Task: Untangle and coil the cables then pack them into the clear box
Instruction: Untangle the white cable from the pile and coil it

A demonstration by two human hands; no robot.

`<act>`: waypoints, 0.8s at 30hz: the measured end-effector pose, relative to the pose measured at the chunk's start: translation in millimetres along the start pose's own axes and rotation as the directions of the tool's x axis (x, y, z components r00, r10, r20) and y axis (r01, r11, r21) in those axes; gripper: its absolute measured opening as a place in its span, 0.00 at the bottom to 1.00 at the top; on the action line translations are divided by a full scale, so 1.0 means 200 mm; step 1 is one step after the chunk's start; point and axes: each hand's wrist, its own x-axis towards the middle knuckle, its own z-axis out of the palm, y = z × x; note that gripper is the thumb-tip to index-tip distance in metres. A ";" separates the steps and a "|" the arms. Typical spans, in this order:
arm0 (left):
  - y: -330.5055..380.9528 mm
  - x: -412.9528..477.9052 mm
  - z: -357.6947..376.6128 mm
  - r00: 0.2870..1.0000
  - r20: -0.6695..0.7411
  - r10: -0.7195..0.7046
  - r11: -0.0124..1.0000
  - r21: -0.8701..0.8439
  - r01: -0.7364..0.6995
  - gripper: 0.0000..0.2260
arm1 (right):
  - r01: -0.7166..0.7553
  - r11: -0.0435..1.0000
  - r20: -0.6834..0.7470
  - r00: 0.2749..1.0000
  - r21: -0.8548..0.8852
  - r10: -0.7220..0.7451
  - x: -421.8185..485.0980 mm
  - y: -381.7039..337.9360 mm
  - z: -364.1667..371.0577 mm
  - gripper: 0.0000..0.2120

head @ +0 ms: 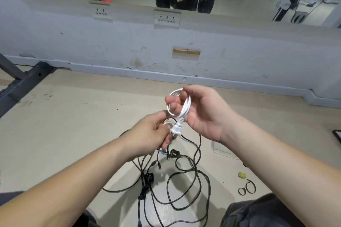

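From the head camera I look down at my two bare arms over a pale floor (pixel 64 116). My right hand (pixel 203 114) is up in front of me, and its fingers (pixel 170 106) are curled through a small round coil of the thin white power cable (pixel 185 107), holding it tight. The flat white plug (pixel 176 129) hangs down from the coil. My left hand (pixel 147 134) is just below and beside it, with its fingers bent and pinching the same cable right by the plug. Under my hands a messy pile of long black cables (pixel 184 190) lies on the floor in loops and knots. A clear plastic piece (pixel 221 150) lies on the floor, partly hidden by my right wrist; I cannot tell if it is the box or a lid. Two small black loops (pixel 247 188) and a yellow scrap (pixel 241 174) lie near my right arm.
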 end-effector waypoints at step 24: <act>0.03 -0.01 -0.16 0.726 0.084 0.683 0.438 0.747 -0.499 0.12 | -0.046 0.858 0.050 0.995 -0.512 0.083 0.03 0.11 -0.02 0.31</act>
